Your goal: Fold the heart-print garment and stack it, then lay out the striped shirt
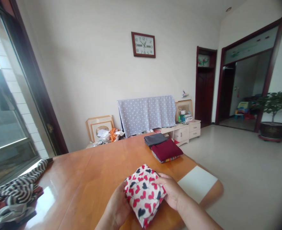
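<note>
A folded white cloth (144, 191) printed with red and black hearts is held between my two hands, just above the wooden table. My left hand (119, 203) grips its left edge, with most of the fingers hidden behind it. On the right side, my right hand (171, 190) is closed round the edge, thumb on top. Beyond it on the table lie a folded dark red garment (166, 150) on a patterned cloth and a folded dark grey garment (155, 139), partly overlapped by the red one.
The wooden table (95, 169) has a white sheet (198, 183) at its right corner. Crumpled striped clothing (18, 188) lies at its left edge. Behind stand a low white cabinet (182, 134) and a spotted cover (147, 115). A potted plant (273, 127) stands at right.
</note>
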Available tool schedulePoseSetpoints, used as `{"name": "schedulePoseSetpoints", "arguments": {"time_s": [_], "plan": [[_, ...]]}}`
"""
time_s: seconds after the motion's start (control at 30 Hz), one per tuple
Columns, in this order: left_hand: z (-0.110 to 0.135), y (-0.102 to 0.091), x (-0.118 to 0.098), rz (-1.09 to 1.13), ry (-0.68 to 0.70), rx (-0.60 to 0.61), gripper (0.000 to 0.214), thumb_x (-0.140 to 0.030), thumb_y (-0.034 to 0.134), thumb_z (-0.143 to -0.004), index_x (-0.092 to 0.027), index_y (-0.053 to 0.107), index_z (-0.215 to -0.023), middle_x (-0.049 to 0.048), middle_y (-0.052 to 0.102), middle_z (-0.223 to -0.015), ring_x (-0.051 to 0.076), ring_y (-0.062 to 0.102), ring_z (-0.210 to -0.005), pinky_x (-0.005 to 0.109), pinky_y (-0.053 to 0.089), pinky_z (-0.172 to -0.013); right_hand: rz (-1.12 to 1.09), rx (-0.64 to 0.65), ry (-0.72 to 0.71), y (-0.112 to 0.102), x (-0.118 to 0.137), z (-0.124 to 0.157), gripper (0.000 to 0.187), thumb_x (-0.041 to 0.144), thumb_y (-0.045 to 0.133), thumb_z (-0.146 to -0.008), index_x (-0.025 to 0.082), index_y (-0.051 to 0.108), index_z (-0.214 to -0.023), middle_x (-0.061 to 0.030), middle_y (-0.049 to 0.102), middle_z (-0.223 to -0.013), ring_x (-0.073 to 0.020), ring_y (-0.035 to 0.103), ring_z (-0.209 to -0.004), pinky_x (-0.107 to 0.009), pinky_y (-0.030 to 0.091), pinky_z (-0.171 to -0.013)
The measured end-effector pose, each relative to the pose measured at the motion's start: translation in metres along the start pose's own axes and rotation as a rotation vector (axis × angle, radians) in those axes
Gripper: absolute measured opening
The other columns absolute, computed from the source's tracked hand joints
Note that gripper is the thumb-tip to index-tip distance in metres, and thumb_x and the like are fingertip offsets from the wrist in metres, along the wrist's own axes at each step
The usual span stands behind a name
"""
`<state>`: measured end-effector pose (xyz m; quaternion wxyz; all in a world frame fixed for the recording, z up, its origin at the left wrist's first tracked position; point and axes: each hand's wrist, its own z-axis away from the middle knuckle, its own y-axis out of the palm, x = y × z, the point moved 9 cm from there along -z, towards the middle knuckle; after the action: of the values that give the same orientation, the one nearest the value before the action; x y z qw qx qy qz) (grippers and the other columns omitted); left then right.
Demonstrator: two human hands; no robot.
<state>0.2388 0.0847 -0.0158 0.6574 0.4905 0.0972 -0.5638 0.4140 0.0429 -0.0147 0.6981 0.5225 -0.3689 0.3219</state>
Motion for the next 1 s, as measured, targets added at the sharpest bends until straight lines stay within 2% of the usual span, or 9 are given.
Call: {"name": "schedulePoseSetpoints", "arguments": {"time_s": [0.07, 0.17, 0.4, 0.5, 0.6, 0.7, 0.8, 0.87, 1.0], "plan": [[-0.01, 0.018, 0.0, -0.044, 0.002, 0.018, 0.032, -0.031, 0.063, -0.09, -0.013, 0.064, -0.116, 0.0119, 0.077, -0.105, 0.026, 0.075, -0.086, 0.041, 0.061, -0.086, 0.002, -0.018, -0.018, -0.014, 0.018, -0.003, 0.042, 0.018, 0.069, -0.066, 0.014, 0.072, -0.107, -0.0116, 0.08, -0.096, -0.0257, 0.075, -0.085, -0.034, 0.055, -0.076], [-0.033, 0.045, -0.014, -0.086, 0.091, 0.03, 0.028, -0.029, 0.061, -0.09, -0.015, 0.065, -0.114, 0.0082, 0.076, -0.097, 0.021, 0.073, -0.075, 0.036, 0.061, -0.076, 0.003, -0.034, -0.064, -0.033, 0.047, -0.011, 0.045, 0.018, 0.07, -0.067, 0.013, 0.072, -0.112, -0.014, 0.08, -0.101, -0.0259, 0.075, -0.085, -0.033, 0.056, -0.074], [-0.097, 0.143, -0.059, -0.126, 0.209, 0.218, 0.023, -0.028, 0.054, -0.094, -0.016, 0.066, -0.109, 0.0071, 0.073, -0.09, 0.018, 0.069, -0.069, 0.031, 0.058, -0.07, 0.008, -0.1, -0.211, -0.078, 0.129, -0.049, 0.046, 0.016, 0.069, -0.071, 0.015, 0.071, -0.118, -0.0145, 0.079, -0.104, -0.0264, 0.076, -0.089, -0.031, 0.056, -0.07], [-0.125, 0.179, -0.072, -0.133, 0.213, 0.248, 0.033, -0.038, 0.051, -0.098, -0.017, 0.063, -0.121, 0.0092, 0.073, -0.1, 0.019, 0.071, -0.077, 0.032, 0.059, -0.074, -0.008, -0.112, -0.261, -0.093, 0.159, -0.068, 0.046, 0.013, 0.067, -0.07, 0.014, 0.071, -0.116, -0.0151, 0.079, -0.104, -0.0266, 0.076, -0.088, -0.031, 0.057, -0.069], [-0.151, 0.207, -0.081, -0.1, 0.197, 0.254, 0.056, -0.051, 0.051, -0.098, -0.017, 0.049, -0.142, 0.014, 0.07, -0.118, 0.024, 0.072, -0.094, 0.036, 0.059, -0.082, -0.037, -0.165, -0.291, -0.111, 0.181, -0.089, 0.045, 0.011, 0.067, -0.069, 0.013, 0.07, -0.114, -0.0158, 0.079, -0.104, -0.0277, 0.076, -0.088, -0.034, 0.059, -0.071], [-0.174, 0.225, -0.088, -0.065, 0.187, 0.237, 0.074, -0.058, 0.052, -0.096, -0.021, 0.031, -0.156, 0.0151, 0.063, -0.134, 0.025, 0.069, -0.105, 0.036, 0.058, -0.086, -0.048, -0.19, -0.282, -0.126, 0.192, -0.111, 0.043, 0.01, 0.067, -0.069, 0.013, 0.07, -0.112, -0.0152, 0.08, -0.098, -0.0283, 0.076, -0.085, -0.037, 0.06, -0.074], [-0.194, 0.233, -0.089, -0.063, 0.177, 0.23, 0.077, -0.062, 0.052, -0.095, -0.023, 0.03, -0.157, 0.0132, 0.06, -0.139, 0.024, 0.068, -0.108, 0.034, 0.057, -0.087, -0.04, -0.192, -0.264, -0.138, 0.193, -0.131, 0.043, 0.008, 0.065, -0.068, 0.013, 0.07, -0.11, -0.0152, 0.08, -0.098, -0.0289, 0.077, -0.085, -0.04, 0.061, -0.078], [-0.205, 0.232, -0.085, -0.071, 0.164, 0.223, 0.076, -0.065, 0.05, -0.095, -0.024, 0.033, -0.156, 0.0129, 0.061, -0.138, 0.024, 0.068, -0.106, 0.034, 0.057, -0.086, -0.029, -0.205, -0.242, -0.146, 0.188, -0.143, 0.04, 0.009, 0.064, -0.069, 0.013, 0.07, -0.109, -0.0158, 0.08, -0.098, -0.0297, 0.077, -0.085, -0.041, 0.061, -0.078], [-0.221, 0.22, -0.072, -0.099, 0.132, 0.199, 0.081, -0.07, 0.049, -0.092, -0.026, 0.031, -0.157, 0.0142, 0.059, -0.14, 0.025, 0.068, -0.106, 0.036, 0.057, -0.086, -0.016, -0.248, -0.168, -0.164, 0.171, -0.161, 0.021, 0.02, 0.063, -0.079, 0.012, 0.07, -0.098, -0.0171, 0.079, -0.095, -0.0282, 0.076, -0.081, -0.039, 0.06, -0.075]]}}
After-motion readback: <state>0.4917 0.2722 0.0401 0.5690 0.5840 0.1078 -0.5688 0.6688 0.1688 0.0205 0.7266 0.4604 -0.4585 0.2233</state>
